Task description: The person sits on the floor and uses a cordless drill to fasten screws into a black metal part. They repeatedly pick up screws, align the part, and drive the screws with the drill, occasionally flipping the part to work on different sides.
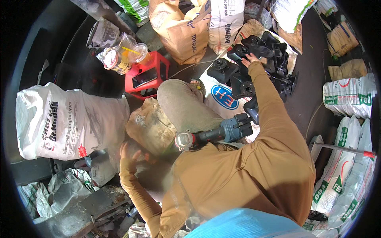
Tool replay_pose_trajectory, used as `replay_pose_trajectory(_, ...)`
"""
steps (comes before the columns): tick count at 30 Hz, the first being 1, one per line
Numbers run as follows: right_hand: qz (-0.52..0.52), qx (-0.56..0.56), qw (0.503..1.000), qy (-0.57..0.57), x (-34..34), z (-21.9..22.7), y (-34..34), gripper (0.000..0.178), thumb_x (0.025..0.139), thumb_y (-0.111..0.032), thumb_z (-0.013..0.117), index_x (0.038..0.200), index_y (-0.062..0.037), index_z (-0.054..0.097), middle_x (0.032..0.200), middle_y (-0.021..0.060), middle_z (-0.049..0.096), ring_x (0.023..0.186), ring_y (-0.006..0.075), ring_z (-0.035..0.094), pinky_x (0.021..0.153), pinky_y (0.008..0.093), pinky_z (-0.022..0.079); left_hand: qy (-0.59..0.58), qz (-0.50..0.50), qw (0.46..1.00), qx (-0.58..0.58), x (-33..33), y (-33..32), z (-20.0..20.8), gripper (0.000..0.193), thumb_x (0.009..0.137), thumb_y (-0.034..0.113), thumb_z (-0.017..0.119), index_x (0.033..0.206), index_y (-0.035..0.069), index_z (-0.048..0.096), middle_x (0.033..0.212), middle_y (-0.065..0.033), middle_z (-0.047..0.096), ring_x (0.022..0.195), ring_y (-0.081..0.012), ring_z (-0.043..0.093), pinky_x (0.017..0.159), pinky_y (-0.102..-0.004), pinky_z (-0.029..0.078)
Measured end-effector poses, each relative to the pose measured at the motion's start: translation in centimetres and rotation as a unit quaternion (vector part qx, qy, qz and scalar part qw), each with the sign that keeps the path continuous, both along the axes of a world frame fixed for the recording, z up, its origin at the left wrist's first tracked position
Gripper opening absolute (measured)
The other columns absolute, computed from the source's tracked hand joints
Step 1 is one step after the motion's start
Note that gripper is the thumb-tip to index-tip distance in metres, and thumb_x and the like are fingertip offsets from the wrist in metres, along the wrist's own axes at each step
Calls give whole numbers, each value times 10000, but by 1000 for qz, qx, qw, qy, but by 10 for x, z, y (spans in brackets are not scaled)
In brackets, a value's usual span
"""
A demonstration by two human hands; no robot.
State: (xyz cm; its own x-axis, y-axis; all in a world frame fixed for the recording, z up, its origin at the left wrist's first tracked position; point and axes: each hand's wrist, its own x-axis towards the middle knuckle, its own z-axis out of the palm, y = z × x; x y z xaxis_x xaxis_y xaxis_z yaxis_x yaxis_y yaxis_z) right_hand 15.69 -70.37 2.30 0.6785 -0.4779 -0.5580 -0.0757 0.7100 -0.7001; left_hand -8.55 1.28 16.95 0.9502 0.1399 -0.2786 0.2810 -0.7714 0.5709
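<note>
My right hand point(250, 60) reaches out to a pile of glossy black moulded parts point(260, 49) on a white sack. Its fingers are stretched out and touch, or lie just over, a black part with a round hole. Down at the left, my left hand point(130, 152) hovers with its fingers apart, holding nothing, between a full white sack point(99, 115) and a brown paper sack point(152, 127). Small silvery pieces, perhaps screws point(139, 120), lie on the brown sack. Across my lap rests a blue and black cordless power tool point(214, 134).
A red plastic stool point(162, 65) bears a phone point(145, 77) and plastic drink cups point(139, 53). Large paper bags point(182, 31) stand at the back. Filled white and green sacks point(337, 166) line the right side, near a red-tipped rod point(345, 148). Crumpled sacking point(67, 190) lies at left.
</note>
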Motion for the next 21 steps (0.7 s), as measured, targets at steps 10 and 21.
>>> replay_pose_trajectory(10, 218, 6, 964, -149, 66, 110, 206, 266, 901, -44, 457, 1152, -59, 544, 1020, 147, 632, 865, 308, 646, 789, 456, 551, -69, 80, 978, -178, -14, -4, 94, 610, 797, 38, 678, 1355, 71, 435, 1358, -125, 478, 1236, -271, 470, 1008, -388, 395)
replay_pose_trajectory(21, 731, -402, 241, -495, -49, 201, 523, 207, 778, -147, 612, 952, -63, 687, 872, 104, 697, 774, 205, 660, 719, 344, 528, -683, 120, 670, 265, 84, 102, 356, 203, 869, 162, 630, 1056, 99, 676, 966, -118, 671, 913, -248, 644, 824, -355, 493)
